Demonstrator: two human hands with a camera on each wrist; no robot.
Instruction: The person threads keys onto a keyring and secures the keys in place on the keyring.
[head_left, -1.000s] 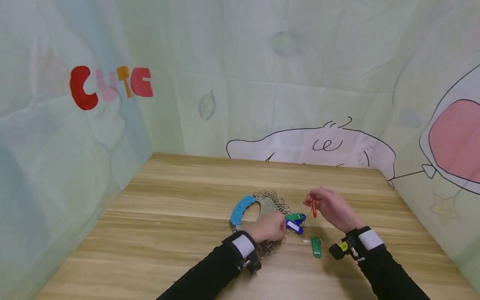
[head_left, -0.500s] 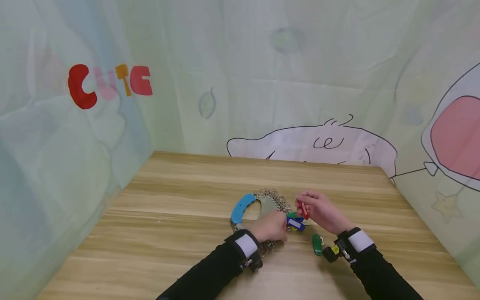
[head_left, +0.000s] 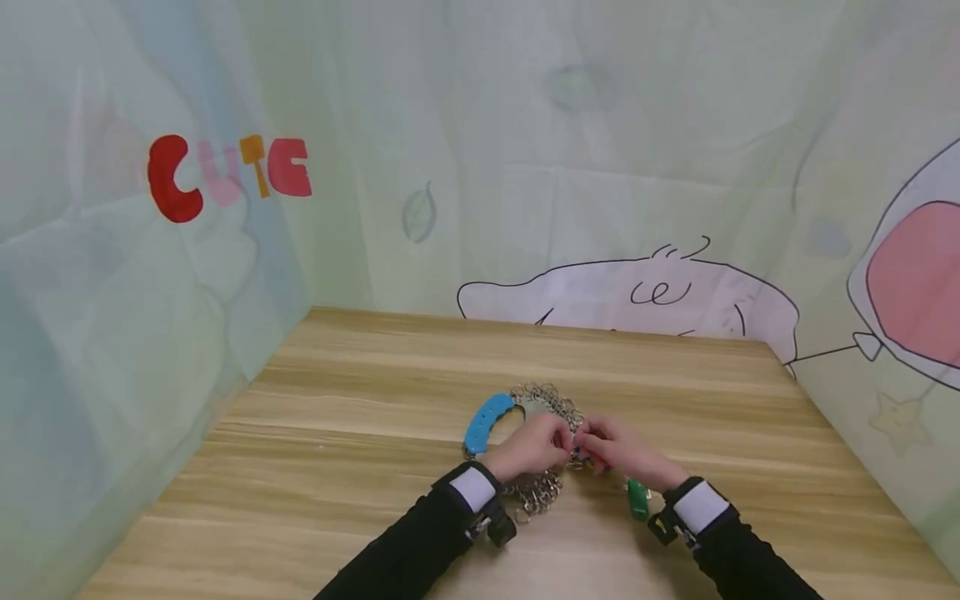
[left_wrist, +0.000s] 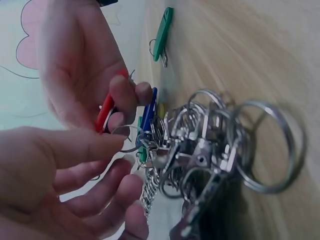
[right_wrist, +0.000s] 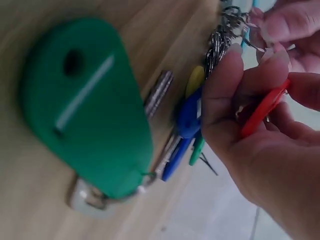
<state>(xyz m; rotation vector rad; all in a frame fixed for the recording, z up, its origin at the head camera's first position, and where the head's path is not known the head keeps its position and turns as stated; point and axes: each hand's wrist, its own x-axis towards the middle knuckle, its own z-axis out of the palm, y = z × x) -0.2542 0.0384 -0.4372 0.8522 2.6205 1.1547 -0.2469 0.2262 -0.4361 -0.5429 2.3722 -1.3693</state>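
The red key tag is in the right hand, pinched between its curled fingers and thumb just above the table, nearer the right edge than the left. Facing it, the left hand has its grip closed on a thin metal ring, held between thumb and fingertips beside the bunch; the two hands nearly meet. Below them lies the bunch of metal clasps and rings, spread around a blue curved handle that sits toward the table's left side. At the bunch's right side, partly hidden by the right hand, are a blue tag, a yellow tag and a smaller-looking green one. A separate green key tag, with a small ring, rests on the table near the right wrist. Beyond the table's far left corner, the printed fabric reads "CUTE" in red, pink and orange letters; past the far edge it carries a line-drawn cartoon figure, and to the right a pink balloon.
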